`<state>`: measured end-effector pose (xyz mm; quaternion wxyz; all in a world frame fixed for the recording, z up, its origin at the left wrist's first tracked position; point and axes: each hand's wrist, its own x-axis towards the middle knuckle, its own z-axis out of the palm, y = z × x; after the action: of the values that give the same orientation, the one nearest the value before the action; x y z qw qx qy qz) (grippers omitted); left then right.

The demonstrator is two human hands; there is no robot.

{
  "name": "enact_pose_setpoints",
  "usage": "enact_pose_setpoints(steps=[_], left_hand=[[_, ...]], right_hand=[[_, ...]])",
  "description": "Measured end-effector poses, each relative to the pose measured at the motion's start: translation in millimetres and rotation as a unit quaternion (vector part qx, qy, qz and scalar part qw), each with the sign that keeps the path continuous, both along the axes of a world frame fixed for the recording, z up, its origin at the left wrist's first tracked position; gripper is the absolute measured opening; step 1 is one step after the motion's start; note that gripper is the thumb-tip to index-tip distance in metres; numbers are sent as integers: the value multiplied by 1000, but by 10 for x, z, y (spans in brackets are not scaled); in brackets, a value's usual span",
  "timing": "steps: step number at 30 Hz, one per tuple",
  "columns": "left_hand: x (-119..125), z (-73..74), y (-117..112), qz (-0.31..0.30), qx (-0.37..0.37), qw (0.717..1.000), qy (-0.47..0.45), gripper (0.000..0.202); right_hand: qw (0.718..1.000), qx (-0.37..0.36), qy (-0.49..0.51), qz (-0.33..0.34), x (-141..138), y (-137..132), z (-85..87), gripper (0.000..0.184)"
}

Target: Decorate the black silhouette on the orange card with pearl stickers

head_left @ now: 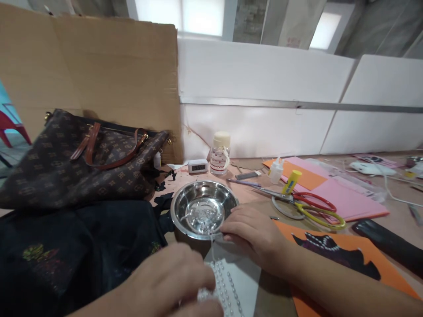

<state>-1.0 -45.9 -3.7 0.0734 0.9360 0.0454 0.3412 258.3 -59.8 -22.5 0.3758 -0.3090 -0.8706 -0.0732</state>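
Your right hand [259, 237] lies at the near right rim of the steel bowl [177, 202], fingers close together. Your left hand [175, 279], blurred, curls over pearl beads [222, 281] on white paper [253, 275], just before the bowl. Whether your hands pinch anything, I cannot tell.

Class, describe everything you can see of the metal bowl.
The round, shiny bowl looks like stainless steel, with a flared rim and sloping sides. It stands upright on the table, and its floor holds small, shiny bits too blurred to identify. A thin white strand crosses its near rim. The right grip is at its right edge, apparently touching.
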Motion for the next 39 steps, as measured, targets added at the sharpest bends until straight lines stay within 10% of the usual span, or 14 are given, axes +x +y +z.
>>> enact_pose_setpoints(steps=[6,23,39], left_hand=[[63,-107,391,167,8,986,-18,32],[95,-20,180,116,-98,986,-66,9],[53,-42,83,23,-89,991,-92,23]], right_hand=[[1000,2,11,-24,13,-5,-10,18],[994,102,-33,-28,-111,-190,50,13],[1000,17,18,-8,-13,-38,-20,12]])
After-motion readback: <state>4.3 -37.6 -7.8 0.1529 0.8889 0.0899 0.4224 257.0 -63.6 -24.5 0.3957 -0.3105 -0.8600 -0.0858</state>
